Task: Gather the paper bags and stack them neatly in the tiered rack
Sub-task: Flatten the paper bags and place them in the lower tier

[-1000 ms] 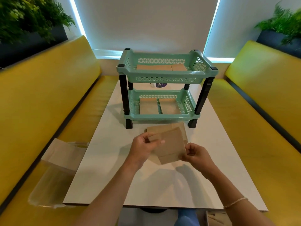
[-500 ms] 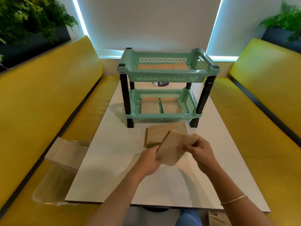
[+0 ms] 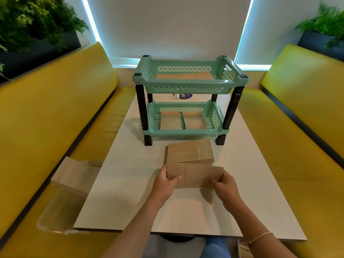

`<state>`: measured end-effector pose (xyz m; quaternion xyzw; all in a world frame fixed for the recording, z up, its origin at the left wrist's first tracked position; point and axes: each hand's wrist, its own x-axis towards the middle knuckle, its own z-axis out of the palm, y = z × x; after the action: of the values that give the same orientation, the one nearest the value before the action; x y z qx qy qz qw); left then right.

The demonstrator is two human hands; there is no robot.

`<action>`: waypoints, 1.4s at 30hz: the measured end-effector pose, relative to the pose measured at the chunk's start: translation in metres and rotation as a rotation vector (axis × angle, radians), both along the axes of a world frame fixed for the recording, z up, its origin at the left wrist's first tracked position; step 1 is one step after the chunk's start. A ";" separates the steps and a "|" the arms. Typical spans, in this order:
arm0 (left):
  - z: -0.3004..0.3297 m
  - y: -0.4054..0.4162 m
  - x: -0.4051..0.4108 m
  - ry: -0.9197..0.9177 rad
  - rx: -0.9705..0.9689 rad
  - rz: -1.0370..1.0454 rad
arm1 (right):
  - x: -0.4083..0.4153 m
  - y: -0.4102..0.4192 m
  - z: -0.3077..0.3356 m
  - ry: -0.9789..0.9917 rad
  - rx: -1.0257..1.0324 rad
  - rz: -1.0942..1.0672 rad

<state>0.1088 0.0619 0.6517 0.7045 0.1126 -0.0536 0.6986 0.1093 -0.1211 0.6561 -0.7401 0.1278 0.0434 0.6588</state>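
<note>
1. A person seated at a white tabletop [image 3: 115, 192] holds a small bundle of brown paper bags [image 3: 195, 175] lengthwise between both hands, just above the surface.
2. The left hand [image 3: 164, 185] grips the bundle's left end, thumb laid across its front and fingers curled behind; the right hand [image 3: 226, 186] pinches the right end, fingers curled round the lower corner.
3. Just beyond the held bundle, a flat stack of paper bags [image 3: 189, 151] lies on the tabletop, directly in front of the tiered rack [image 3: 188, 86].
4. The mint-green rack with black posts stands upright at the far middle of the tabletop; its upper tier [image 3: 186, 76] carries bags lying flat, and its lower tier [image 3: 184, 121] carries two piles side by side with a gap between them.
5. On the yellow bench [image 3: 46, 116] at the left, more brown bags [image 3: 78, 174] lie beside a clear plastic wrapper [image 3: 61, 209].
6. Green plants [image 3: 31, 21] sit above both bench backs.
</note>
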 end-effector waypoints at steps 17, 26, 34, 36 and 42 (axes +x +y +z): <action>0.099 0.005 0.024 -0.224 0.691 -0.466 | 0.028 0.010 0.127 -0.483 -0.765 0.532; 0.101 0.010 0.062 -0.075 0.267 -0.297 | 0.077 0.022 0.146 -0.287 -0.720 0.498; 0.069 0.022 0.089 0.107 0.326 -0.297 | 0.122 0.003 0.113 0.072 -0.304 0.080; 0.079 0.021 0.101 0.079 0.415 -0.332 | 0.128 0.006 0.115 0.015 -0.669 0.169; 0.100 0.022 0.140 -0.039 0.600 -0.388 | 0.155 0.029 0.131 -0.401 -1.431 0.598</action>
<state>0.2486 0.0841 0.7514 0.8875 -0.0258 -0.1363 0.4394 0.2638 -0.0917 0.7868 -0.9798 -0.1999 -0.0082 -0.0049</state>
